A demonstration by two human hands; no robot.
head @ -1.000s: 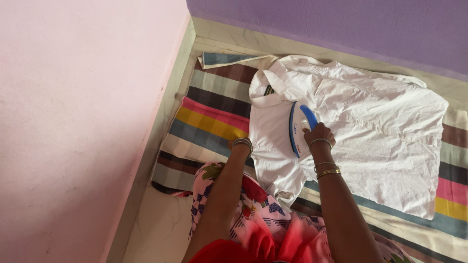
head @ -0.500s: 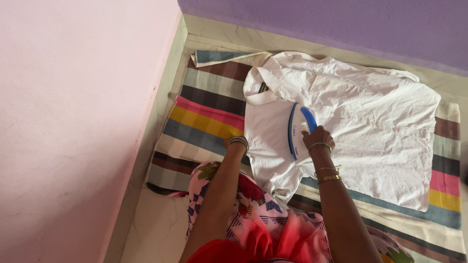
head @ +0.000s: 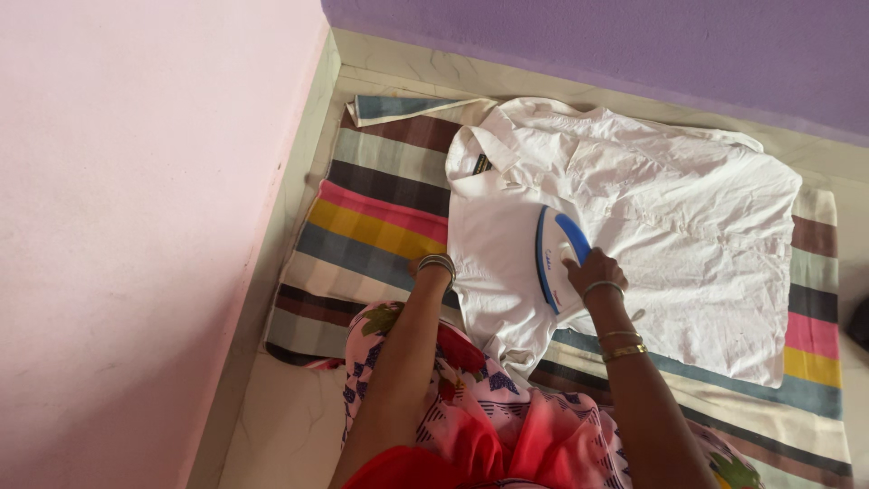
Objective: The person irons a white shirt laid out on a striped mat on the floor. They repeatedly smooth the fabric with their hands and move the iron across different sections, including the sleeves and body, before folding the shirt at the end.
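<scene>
Your right hand [head: 593,269] was wrapped around the handle of the white-and-blue iron [head: 554,256], which sat flat on the white shirt [head: 670,226], near the shirt's left half just below the collar. Your left hand [head: 425,265] lay at the shirt's near edge by the striped mat [head: 380,226], mostly hidden behind your wrist and its bangles, so whether its fingers pinched the cloth or only rested there could not be told. The shirt was spread, creased, over the mat on the floor beside the pink wall [head: 136,226].
</scene>
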